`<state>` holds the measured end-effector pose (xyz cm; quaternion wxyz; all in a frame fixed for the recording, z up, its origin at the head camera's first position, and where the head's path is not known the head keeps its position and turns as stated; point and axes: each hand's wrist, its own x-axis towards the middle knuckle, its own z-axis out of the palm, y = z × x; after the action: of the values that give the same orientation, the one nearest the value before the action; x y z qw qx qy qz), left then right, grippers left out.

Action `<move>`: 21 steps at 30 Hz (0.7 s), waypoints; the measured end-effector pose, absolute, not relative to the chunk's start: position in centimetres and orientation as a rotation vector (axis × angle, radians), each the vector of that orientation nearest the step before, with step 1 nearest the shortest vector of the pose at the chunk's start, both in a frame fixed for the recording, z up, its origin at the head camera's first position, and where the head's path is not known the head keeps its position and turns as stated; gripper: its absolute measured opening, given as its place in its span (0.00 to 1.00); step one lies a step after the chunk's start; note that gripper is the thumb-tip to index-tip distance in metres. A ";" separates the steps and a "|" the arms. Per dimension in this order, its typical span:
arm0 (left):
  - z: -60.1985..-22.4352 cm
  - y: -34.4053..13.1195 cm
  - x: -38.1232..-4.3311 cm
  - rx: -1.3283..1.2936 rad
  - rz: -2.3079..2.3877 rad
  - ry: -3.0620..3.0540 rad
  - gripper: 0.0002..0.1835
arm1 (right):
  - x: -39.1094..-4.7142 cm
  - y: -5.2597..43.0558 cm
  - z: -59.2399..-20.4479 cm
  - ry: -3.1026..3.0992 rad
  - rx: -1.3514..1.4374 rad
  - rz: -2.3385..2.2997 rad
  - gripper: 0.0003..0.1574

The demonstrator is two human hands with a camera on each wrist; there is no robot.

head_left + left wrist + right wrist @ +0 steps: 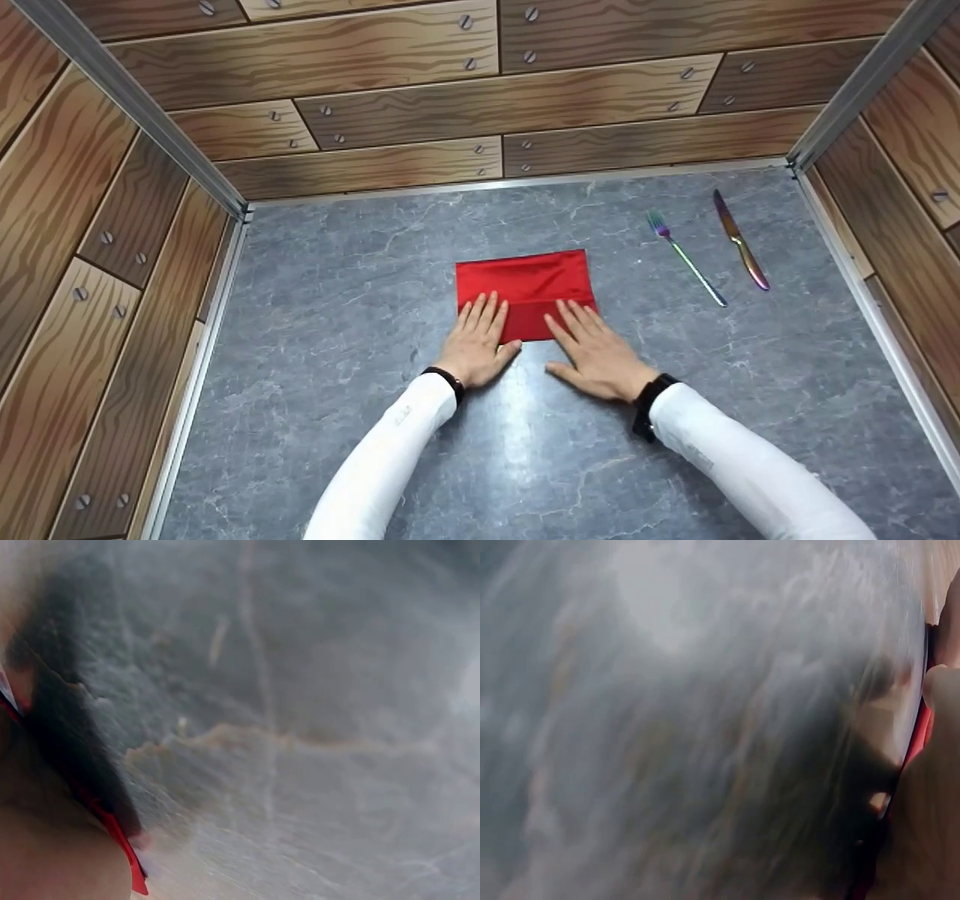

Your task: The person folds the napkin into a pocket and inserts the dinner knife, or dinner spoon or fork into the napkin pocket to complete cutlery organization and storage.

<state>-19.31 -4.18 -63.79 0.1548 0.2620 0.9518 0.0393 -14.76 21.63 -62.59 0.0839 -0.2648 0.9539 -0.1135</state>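
A shiny red cloth napkin (525,277), folded into a rectangle, lies flat before me with a fold line across its middle. My left hand (476,341) rests on its near left corner, fingers straight and thumb stretched out past the near edge. On the near right corner lies my right hand (592,352), its fingers also straight and pointing away. In the left wrist view a strip of the red napkin (127,847) shows beside the hand. The right wrist view catches only a sliver of the napkin (919,735) by the hand.
Right of the napkin, a rainbow-coloured fork (688,259) lies on the grey marbled table (337,315). Beyond it to the right is a matching knife (739,240). Wood-patterned panels (397,97) wall in the back and both sides.
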 end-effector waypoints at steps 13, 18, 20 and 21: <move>-63.3 -4.2 -19.0 0.746 0.159 2.742 0.44 | -15.1 22.6 -62.8 2.854 -0.660 -0.315 0.57; -63.5 -4.3 -19.3 0.753 0.164 2.737 0.44 | -14.9 22.6 -62.8 2.848 -0.642 -0.332 0.57; -63.7 -4.3 -19.4 0.751 0.153 2.726 0.44 | -14.8 22.6 -62.8 2.841 -0.637 -0.332 0.57; -63.7 -4.3 -19.5 0.753 0.152 2.725 0.44 | -14.7 22.5 -62.7 2.839 -0.635 -0.330 0.57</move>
<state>-19.45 -4.34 -63.71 0.1548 0.2627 0.9509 0.0531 -14.69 22.54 -62.74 0.1066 -0.2158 0.9641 -0.1121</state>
